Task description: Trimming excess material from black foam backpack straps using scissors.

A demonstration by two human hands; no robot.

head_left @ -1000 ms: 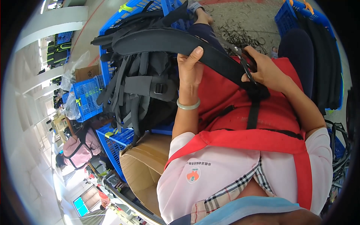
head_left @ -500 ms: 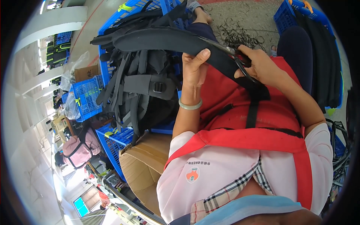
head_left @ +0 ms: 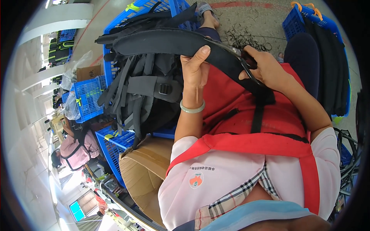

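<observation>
A long black padded strap (head_left: pixel 154 43) curves across in front of me, its far end reaching left over a heap of similar black straps (head_left: pixel 150 90). My left hand (head_left: pixel 196 65) pinches the strap near its middle, thumb on top and fingers underneath. In my right hand (head_left: pixel 268 69) is a pair of scissors (head_left: pixel 233 50), my fingers in the dark handle loops. The blades lie along the strap's upper edge, pointing toward my left hand; whether they are parted cannot be made out. The strap's near end hangs over my red apron (head_left: pixel 227 100).
A blue crate (head_left: pixel 110 34) holds the strap heap on the left. Another blue crate (head_left: pixel 291 27) with long black pieces stands at the right. Dark thread scraps (head_left: pixel 246 40) litter the floor ahead. An open cardboard box (head_left: pixel 144 173) sits at my left side; a person in pink (head_left: pixel 79 150) is beyond.
My left hand has shifted slightly left along with the strap. The right hand and scissors keep nearly the same place at the strap's edge.
</observation>
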